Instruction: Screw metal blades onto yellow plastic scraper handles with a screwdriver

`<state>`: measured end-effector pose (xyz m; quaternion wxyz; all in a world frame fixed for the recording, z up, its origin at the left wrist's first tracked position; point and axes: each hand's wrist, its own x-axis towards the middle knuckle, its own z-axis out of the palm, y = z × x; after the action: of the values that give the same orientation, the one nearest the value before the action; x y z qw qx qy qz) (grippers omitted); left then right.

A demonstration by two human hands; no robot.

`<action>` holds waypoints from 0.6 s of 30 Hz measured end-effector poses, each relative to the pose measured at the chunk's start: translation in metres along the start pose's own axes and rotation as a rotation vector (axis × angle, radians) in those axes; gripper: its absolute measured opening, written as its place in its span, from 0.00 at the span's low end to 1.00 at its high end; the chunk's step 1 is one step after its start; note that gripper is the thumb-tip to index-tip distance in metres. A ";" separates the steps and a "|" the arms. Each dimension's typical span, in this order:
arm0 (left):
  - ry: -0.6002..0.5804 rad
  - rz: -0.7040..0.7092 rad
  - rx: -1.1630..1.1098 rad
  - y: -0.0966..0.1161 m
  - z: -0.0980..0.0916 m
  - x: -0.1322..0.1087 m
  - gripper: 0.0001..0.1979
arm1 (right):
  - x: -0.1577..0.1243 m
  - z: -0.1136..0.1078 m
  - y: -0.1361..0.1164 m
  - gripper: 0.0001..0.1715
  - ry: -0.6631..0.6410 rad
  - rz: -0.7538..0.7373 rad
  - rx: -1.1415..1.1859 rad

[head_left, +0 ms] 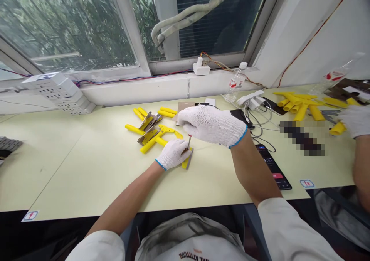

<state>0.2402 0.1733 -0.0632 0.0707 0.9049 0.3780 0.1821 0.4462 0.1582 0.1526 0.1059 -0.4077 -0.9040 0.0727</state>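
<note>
My left hand (172, 155), in a white knit glove with a blue cuff, is closed on a yellow scraper (185, 163) and holds it against the table. A grey metal edge shows along the scraper's head. Above it, my gloved right hand (209, 125) is wrapped around a screwdriver (189, 140); its handle is mostly hidden in the fist. The thin shaft points down to the scraper's head beside my left fingers. Whether the tip sits in a screw is too small to tell. Left of my hands lie several yellow scrapers (148, 133) with metal blades, in a loose pile.
Behind my right hand is a piece of cardboard (181, 107). To the right lie a phone (274, 167), tangled cables (261, 128), a power strip (251, 96) and a plastic bottle (235, 84). A co-worker's gloved hand (357, 120) is near more yellow handles (300, 103). White boxes (62, 93) stand back left.
</note>
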 end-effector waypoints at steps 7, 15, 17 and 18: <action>0.003 0.009 -0.020 -0.004 0.004 -0.001 0.13 | -0.007 0.002 0.003 0.20 -0.047 -0.261 0.130; -0.004 -0.029 -0.010 0.003 -0.001 0.000 0.14 | -0.001 0.004 -0.002 0.22 0.059 0.070 -0.024; -0.001 -0.035 -0.004 0.003 -0.002 0.001 0.14 | 0.002 0.005 -0.002 0.19 0.040 0.030 -0.019; 0.000 -0.038 0.004 0.003 -0.001 0.000 0.14 | 0.003 0.005 -0.002 0.19 0.030 0.008 -0.004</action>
<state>0.2420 0.1713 -0.0609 0.0725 0.8978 0.3953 0.1799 0.4417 0.1585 0.1490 0.1183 -0.4124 -0.9010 0.0652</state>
